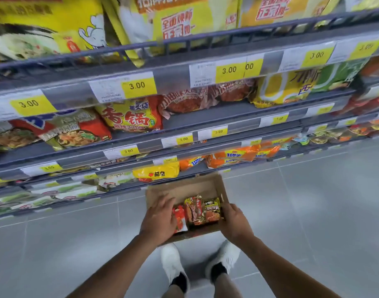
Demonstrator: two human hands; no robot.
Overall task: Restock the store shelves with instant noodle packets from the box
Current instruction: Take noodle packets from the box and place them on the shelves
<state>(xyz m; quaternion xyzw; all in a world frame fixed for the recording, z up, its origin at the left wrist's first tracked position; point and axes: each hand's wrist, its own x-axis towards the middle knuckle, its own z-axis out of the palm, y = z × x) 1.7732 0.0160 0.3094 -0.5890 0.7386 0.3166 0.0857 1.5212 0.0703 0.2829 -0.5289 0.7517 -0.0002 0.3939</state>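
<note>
An open cardboard box point(180, 187) sits low in front of the shelves, just beyond my white shoes. Inside it, several instant noodle packets point(202, 210) stand in a row: red-and-white on the left, red-and-gold in the middle, black-and-gold on the right. My left hand point(159, 220) reaches into the box and presses against the left end of the row, covering part of the red packet. At the box's near right corner, my right hand point(234, 221) closes against the right end of the row, its fingertips hidden behind the packets.
Grey store shelves point(205, 117) run across the view in several tiers with yellow 3.00 price tags point(137, 86). They hold yellow, red and orange noodle packets, with bare gaps on the middle tiers. Grey floor tiles point(313, 201) stretch to the right.
</note>
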